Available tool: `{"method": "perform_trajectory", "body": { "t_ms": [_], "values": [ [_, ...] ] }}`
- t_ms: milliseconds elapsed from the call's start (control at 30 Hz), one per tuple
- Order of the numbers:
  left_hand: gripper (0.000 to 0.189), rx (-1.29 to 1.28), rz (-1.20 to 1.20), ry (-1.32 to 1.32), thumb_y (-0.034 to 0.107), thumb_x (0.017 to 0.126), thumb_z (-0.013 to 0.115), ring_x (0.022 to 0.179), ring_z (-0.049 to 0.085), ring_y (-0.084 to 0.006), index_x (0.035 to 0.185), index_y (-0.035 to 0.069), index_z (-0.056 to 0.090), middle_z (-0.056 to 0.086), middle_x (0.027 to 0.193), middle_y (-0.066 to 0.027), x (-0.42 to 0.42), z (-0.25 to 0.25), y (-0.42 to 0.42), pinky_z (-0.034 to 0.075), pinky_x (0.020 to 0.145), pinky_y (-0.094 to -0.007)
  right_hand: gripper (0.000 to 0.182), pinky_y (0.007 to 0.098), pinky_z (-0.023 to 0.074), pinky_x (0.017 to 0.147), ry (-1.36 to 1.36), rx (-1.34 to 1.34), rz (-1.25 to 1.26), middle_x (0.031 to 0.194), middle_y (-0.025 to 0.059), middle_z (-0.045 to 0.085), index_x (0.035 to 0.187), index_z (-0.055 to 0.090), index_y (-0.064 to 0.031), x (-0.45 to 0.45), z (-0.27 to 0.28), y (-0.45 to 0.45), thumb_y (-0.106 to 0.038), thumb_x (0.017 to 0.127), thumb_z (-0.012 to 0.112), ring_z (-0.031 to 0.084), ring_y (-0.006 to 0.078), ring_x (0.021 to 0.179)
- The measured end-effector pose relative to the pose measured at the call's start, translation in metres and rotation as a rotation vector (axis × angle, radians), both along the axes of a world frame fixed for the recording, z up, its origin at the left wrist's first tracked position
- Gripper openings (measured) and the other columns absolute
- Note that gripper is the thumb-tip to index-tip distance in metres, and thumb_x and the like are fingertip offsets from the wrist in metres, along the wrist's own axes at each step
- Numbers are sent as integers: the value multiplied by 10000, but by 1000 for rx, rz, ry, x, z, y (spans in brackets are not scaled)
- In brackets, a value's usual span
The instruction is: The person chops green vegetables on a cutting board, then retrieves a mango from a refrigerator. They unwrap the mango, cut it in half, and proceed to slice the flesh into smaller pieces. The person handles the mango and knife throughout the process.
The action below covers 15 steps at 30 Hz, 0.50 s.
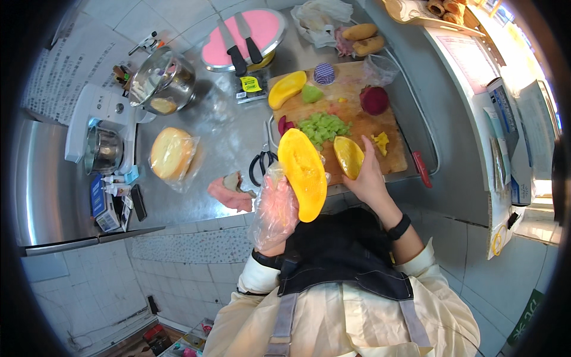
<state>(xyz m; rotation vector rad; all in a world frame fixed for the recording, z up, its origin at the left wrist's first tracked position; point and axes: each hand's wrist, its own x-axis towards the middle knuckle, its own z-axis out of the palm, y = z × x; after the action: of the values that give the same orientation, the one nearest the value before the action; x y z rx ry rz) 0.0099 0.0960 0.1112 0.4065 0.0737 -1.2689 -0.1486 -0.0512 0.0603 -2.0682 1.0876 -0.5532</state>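
Observation:
My left hand (274,209), in a clear plastic glove, holds a peeled mango piece (303,174) with its flat orange-yellow face turned up. My bare right hand (368,174) grips a hollow mango skin (349,156) over the near edge of the wooden cutting board (388,129). Chopped green fruit (323,127) is heaped on the board. Behind it lie another mango piece (287,89), a green fruit piece (312,93) and a dark red dragon fruit piece (374,100). Mango scraps (381,143) sit right of my right hand.
Black-handled scissors (263,158) lie left of the board, near a crumpled pink cloth-like piece (232,192). A red-handled knife (421,169) rests at the right. Two knives (241,42) lie on a pink-topped turntable (272,26). Bagged cake (171,154) and a steel bowl (165,80) stand left.

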Motion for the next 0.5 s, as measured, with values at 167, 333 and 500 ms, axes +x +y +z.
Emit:
{"method": "perform_trajectory", "body": {
  "t_ms": [167, 333, 500],
  "values": [
    [423, -176, -32, 91, 100, 889, 493, 1218, 441, -430, 1235, -134, 423, 479, 1285, -286, 0, 5, -16, 302, 1080, -485, 960, 422, 374, 1015, -100, 98, -9, 1283, 242, 458, 1422, 201, -20, -24, 39, 2, -51, 652, 775, 451, 380, 1201],
    [474, -123, -90, -30, 162, 906, 502, 1237, 437, -409, 1287, -94, 380, 452, 1314, -263, -9, 22, -32, 304, 1089, -481, 928, 430, 393, 964, -114, -199, -51, 1261, 231, 478, 1417, 235, -7, -40, 63, -5, -49, 662, 772, 479, 391, 1133],
    [548, -109, -128, -103, 270, 956, 505, 1276, 421, -326, 1385, -17, 321, 410, 1393, -195, -16, 20, -35, 283, 1113, -432, 943, 436, 391, 972, -156, -184, -180, 1260, 238, 473, 1424, 218, -6, -65, 63, -22, -52, 663, 772, 479, 397, 1138]
  ]
}}
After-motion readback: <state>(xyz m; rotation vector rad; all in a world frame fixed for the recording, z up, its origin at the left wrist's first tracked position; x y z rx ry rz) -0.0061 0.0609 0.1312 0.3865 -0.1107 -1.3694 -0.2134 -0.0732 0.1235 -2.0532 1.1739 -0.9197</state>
